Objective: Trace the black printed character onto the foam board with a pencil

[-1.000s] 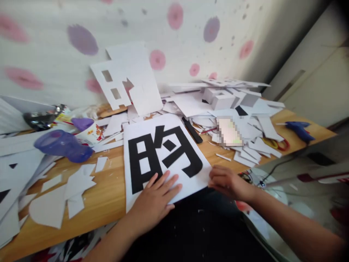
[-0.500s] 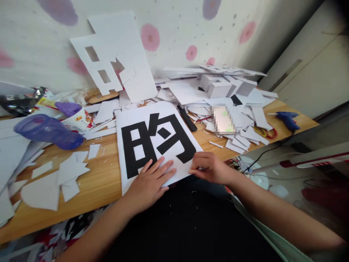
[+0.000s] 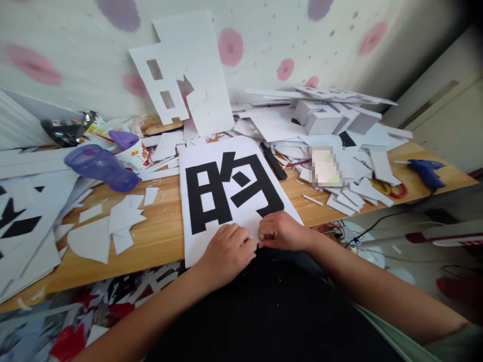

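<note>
A white sheet [image 3: 249,226] bearing a thick black character [image 3: 204,218] lies on the wooden table, its lower edge toward me. My left hand [image 3: 228,251] rests over that lower edge with its fingers curled in and closed. Just to its right, my right hand [image 3: 281,231] is closed in a pinch at the sheet's bottom right part. The fingertips of both hands nearly meet. Whatever is between them, if anything, is too small or hidden to make out. A black-handled cutter [image 3: 273,161] lies by the sheet's upper right side.
White board scraps [image 3: 88,239] lie at left beside a blue translucent cup [image 3: 100,168] on its side. A cut-out board [image 3: 204,60] leans on the wall. At right are foam letters [image 3: 322,120], scissors [image 3: 396,190] and a blue glue gun [image 3: 426,171]. The table's front edge is close.
My left hand has gone from lying flat with spread fingers to curled, and moved toward the right hand. My right hand stays pinched, now nearer the left. The view has swung left.
</note>
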Motion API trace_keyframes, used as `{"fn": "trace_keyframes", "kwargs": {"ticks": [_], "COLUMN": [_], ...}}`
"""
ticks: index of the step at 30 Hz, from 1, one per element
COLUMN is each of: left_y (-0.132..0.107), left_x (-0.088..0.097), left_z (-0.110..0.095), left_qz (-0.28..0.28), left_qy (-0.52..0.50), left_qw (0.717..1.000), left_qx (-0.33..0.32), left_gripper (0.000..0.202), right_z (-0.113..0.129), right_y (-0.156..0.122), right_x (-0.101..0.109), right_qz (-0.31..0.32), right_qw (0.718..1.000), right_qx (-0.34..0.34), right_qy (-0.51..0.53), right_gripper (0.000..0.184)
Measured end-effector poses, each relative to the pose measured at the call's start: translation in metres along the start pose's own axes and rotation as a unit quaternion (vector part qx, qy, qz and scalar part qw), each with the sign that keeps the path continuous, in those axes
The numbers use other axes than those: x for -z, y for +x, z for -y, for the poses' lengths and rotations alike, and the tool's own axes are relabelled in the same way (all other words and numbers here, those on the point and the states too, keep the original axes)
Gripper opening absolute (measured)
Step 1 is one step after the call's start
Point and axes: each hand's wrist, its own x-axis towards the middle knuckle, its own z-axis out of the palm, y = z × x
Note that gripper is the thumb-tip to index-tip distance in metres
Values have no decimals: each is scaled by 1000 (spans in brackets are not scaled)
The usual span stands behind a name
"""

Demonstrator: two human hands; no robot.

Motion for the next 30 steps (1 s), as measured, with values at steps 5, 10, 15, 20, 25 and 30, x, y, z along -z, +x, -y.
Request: {"fn": "trace_keyframes", "kwargs": {"ticks": [5, 10, 15, 20, 25, 30], "left_y": [-1, -16, -38, -66, -90, -105], "left_x": [-13, -10, -1, 8, 17, 23], "left_z": [-9, -4, 5, 17, 31, 37], "left_qz": [-40, -59, -67, -78, -78, -90], "left_qy": [-8, -8, -28, -69, -82, -70], "left_qw": [999, 998, 997, 993, 990, 990], "left_qx": [-5, 29, 37, 63, 81, 82], "left_gripper": [29, 33, 32, 27, 21, 26], "right_z": [0, 1, 0, -4, -5, 0], "right_y": [1, 1, 0, -2, -3, 0], "right_x": [0, 2, 2, 2, 1, 0], "right_qz": [5, 14, 13, 23, 29, 20], "right_qw": [1000, 999, 999, 998, 997, 998], "right_qx": [-10, -19, -11, -8, -21, -5], "right_qy": [11, 23, 44, 57, 63, 62], "right_gripper": [15, 14, 17, 18, 18, 22]}}
